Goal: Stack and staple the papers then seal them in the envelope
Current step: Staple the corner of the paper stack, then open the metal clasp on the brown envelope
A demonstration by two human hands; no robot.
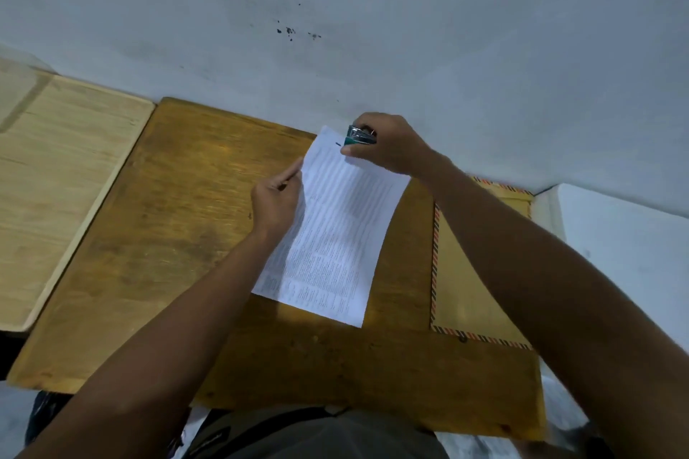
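While the left hand (276, 203) is pinching the papers (332, 231) on the wooden desk (167, 235) against a grey wall (373, 11), the right hand (387, 147) is gripping the stapler (359, 136)

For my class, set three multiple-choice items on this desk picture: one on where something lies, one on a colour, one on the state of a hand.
1. Where does the envelope lie?
A. To the right of the papers, on the desk
B. On top of the papers
C. On the pale desk at the left

2. What colour is the stapler body?
A. Red
B. Green with metal parts
C. Yellow

3. What is the right hand doing?
A. Lying flat on the desk
B. Gripping the stapler at the papers' far corner
C. Lifting the envelope

Answers:
1 A, the striped-edged envelope lies right of the papers, partly under the right forearm.
2 B, green shows beside silver metal.
3 B, its fingers curl round the stapler; the left hand steadies the papers' left edge.
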